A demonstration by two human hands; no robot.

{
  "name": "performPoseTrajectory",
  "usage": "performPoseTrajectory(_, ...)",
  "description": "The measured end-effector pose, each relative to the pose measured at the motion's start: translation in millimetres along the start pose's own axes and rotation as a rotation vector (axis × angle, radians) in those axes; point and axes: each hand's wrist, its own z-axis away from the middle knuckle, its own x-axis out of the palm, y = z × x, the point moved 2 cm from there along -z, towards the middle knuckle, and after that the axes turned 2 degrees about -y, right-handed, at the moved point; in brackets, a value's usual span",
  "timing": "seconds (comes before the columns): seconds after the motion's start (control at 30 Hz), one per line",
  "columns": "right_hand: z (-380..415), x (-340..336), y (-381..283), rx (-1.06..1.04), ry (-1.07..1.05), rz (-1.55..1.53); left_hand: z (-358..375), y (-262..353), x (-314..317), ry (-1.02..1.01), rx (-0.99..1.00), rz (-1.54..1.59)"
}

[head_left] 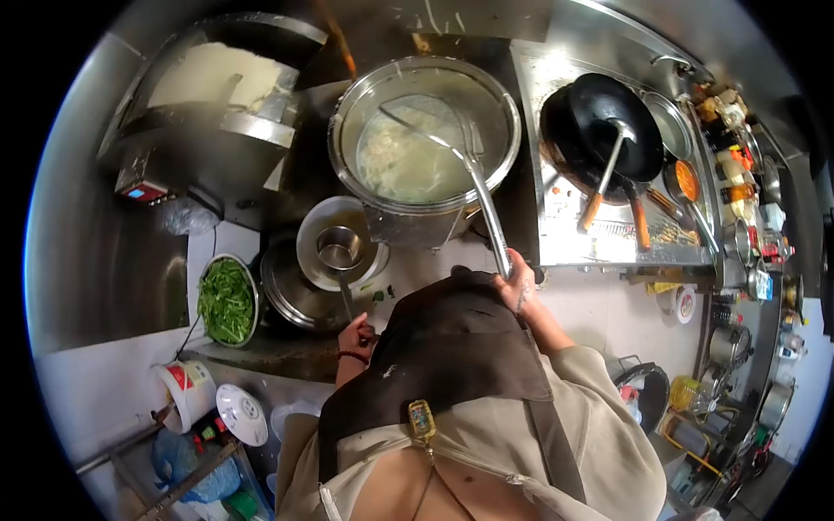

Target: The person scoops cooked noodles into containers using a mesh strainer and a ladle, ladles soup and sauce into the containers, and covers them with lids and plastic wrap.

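My right hand (519,282) is closed around the metal handle of a long-handled strainer (486,208). Its hooped head reaches into a large steel pot (512,130) of cloudy, pale liquid, where the mesh is hard to make out. Lower left, my left hand (354,337) grips the thin handle of a deep metal ladle (340,249). The ladle's cup is over or inside a white bowl (317,221) standing left of the pot's front. What the ladle contains cannot be seen clearly.
Left of the bowl are a steel lid (291,286) and a basin of chopped greens (228,300). Dark woks (608,122) with a ladle sit on the right stove, near a pan of orange sauce (686,180). A machine with white dough-like material (217,74) stands upper left.
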Motion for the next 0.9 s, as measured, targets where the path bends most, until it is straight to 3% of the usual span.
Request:
performPoseTrajectory(0.37,-0.4,-1.5,-18.8,0.014,-0.007,0.04,-17.8,-7.6,-27.1,0.099,-0.017,0.095)
performPoseTrajectory(0.43,0.8,0.4,-17.0,-0.033,0.026,0.021,-14.0,-9.1,-28.2,0.074,0.206,-0.134)
performPoseTrajectory(0.5,2.2,4.8,-9.2,-0.142,0.093,-0.029,-9.7,-12.2,-30.1,0.083,0.248,-0.131)
performPoseTrajectory(0.57,3.5,3.7,-13.8,-0.111,0.075,-0.094,1.0,-8.0,-17.6,0.112,0.118,0.106)
performPoseTrajectory(0.63,2.0,4.1,-8.5,-0.155,0.103,-0.14,4.5,-8.5,-16.5,0.15,0.113,0.101)
performPoseTrajectory(0.67,0.1,4.1,-2.6,-0.259,0.163,-0.017,6.4,-9.0,-16.9,0.17,0.109,0.098)
performPoseTrajectory(0.77,-1.6,0.8,-10.9,-0.075,0.114,-0.18,10.2,-9.3,-12.3,0.203,0.099,0.139)
performPoseTrajectory(0.9,-6.5,-0.3,-35.6,-0.076,0.077,-0.36,-3.9,-12.2,-26.5,0.186,0.094,0.125)
